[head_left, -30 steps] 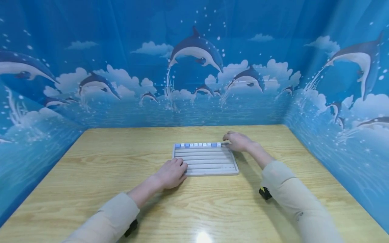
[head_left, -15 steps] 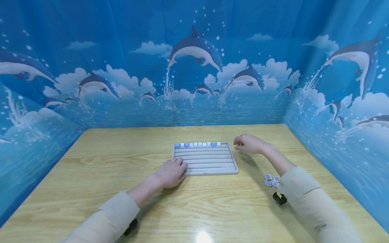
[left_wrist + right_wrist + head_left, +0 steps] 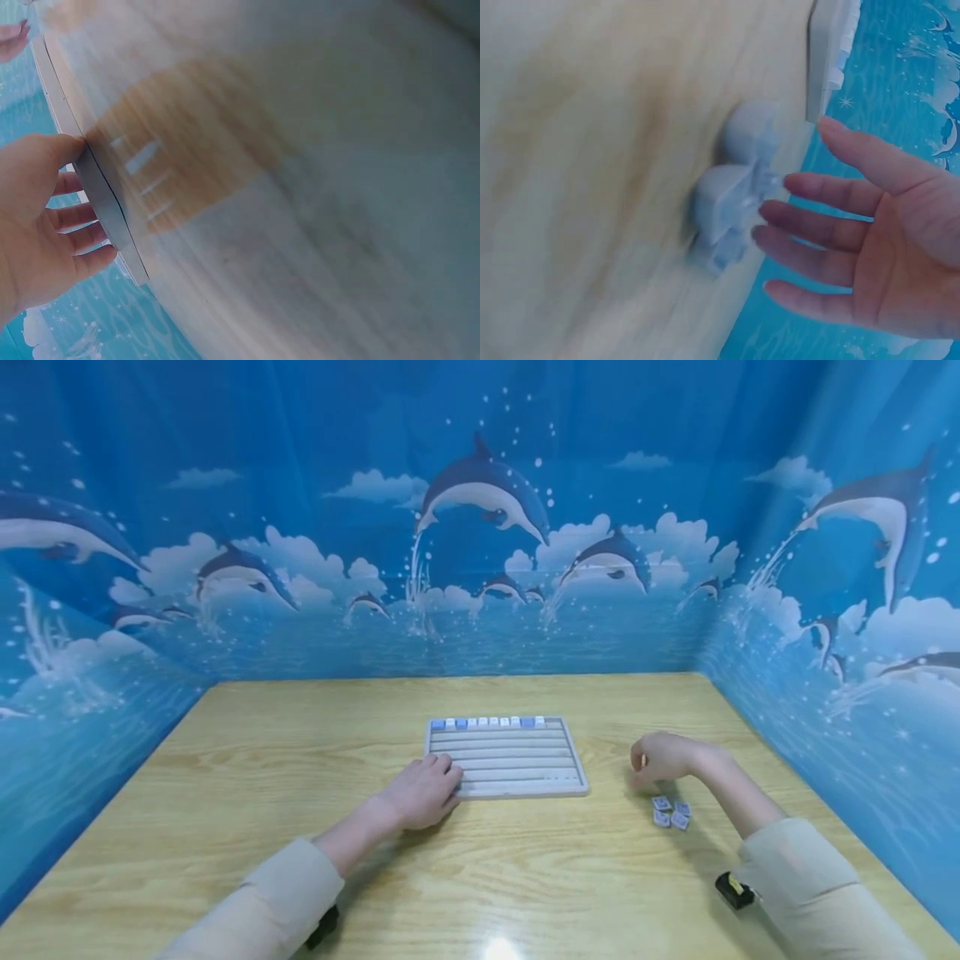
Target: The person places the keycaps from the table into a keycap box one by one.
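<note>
A grey-white keycap tray [image 3: 517, 766] with ridged rows lies on the wooden table, a line of white and blue keycaps [image 3: 493, 722] along its far row. At the tray's near left corner, my left hand [image 3: 422, 791] holds its edge; the left wrist view shows thumb and fingers around the tray's side [image 3: 105, 199]. Away to the right of the tray, my right hand [image 3: 667, 757] hovers just behind several loose keycaps [image 3: 671, 812]. In the right wrist view its fingers [image 3: 821, 232] are spread and relaxed, with nothing between them, close to the blurred keycaps [image 3: 727, 195].
The wooden table [image 3: 300, 735] is bounded at the back and sides by a blue dolphin-print curtain [image 3: 337, 635]. A small black device [image 3: 733, 890] sits under the right sleeve, and another [image 3: 322, 928] under the left.
My right hand has left the tray's far right corner and come right and nearer, toward the loose keycaps, which its sleeve hid at first. The left hand stays on the tray.
</note>
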The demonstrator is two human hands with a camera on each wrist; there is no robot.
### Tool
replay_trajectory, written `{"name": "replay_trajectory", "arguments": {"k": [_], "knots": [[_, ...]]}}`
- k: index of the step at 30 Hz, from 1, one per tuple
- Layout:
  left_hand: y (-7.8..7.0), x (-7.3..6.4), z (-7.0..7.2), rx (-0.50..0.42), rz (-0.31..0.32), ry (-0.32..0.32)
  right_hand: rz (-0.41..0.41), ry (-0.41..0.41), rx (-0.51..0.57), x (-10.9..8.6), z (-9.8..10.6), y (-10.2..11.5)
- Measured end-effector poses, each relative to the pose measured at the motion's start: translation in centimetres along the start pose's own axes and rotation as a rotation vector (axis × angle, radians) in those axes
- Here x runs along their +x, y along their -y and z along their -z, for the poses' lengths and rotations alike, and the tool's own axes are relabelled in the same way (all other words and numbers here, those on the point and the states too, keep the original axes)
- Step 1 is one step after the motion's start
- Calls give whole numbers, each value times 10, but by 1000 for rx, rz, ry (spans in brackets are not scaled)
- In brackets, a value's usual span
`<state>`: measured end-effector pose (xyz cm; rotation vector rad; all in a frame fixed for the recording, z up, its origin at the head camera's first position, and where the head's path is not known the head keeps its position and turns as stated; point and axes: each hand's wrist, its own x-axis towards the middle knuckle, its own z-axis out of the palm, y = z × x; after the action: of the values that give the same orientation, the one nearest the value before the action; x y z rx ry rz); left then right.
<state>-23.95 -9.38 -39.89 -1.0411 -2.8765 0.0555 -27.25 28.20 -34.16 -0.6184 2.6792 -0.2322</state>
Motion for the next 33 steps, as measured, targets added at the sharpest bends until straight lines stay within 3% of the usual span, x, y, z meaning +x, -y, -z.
{"name": "replay_trajectory", "arguments": {"k": [11,27,33], "knots": [[0,1,0,0,-3,-3,-47,62,-20,-21,-10,-4],[-2,0,1,-8,6,4,-88,122,154,-23,-19,1],[-2,0,-1,-4,6,2,-58,117,132,-22,-22,-1]]}}
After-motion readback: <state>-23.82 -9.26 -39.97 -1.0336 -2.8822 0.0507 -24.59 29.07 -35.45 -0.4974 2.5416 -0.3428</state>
